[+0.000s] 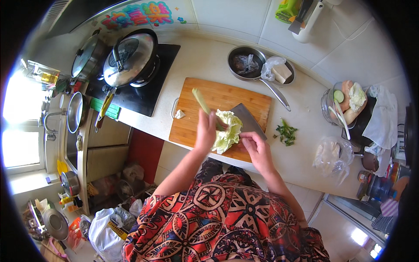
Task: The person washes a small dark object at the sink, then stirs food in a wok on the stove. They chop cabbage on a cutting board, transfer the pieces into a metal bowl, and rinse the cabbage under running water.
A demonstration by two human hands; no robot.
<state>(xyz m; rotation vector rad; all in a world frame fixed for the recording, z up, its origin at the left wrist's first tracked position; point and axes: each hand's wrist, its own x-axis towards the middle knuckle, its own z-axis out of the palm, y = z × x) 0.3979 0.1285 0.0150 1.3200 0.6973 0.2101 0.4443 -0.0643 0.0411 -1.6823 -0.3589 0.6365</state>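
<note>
My left hand [206, 130] grips a long pale-green vegetable stalk [201, 101], slightly blurred, that points up and left over the wooden cutting board [193, 126]. Just right of that hand are crinkled pale-green cabbage leaves [229, 132], reaching over the board's front edge. The thumb and fingers of my right hand [257, 147] pinch the leaves' right edge. A broad cleaver blade [251, 120] lies flat on the board behind the leaves; its handle is hidden. A small white vegetable scrap [179, 114] sits at the board's left side.
Green herbs [286, 132] lie right of the board. Behind stand a saucepan [245, 62] and a bowl [290, 78] holding bagged tofu [281, 72]. A vegetable-filled container [329, 106] and plastic bag [334, 157] are at right. A lidded wok [131, 59] sits on the stove [163, 72].
</note>
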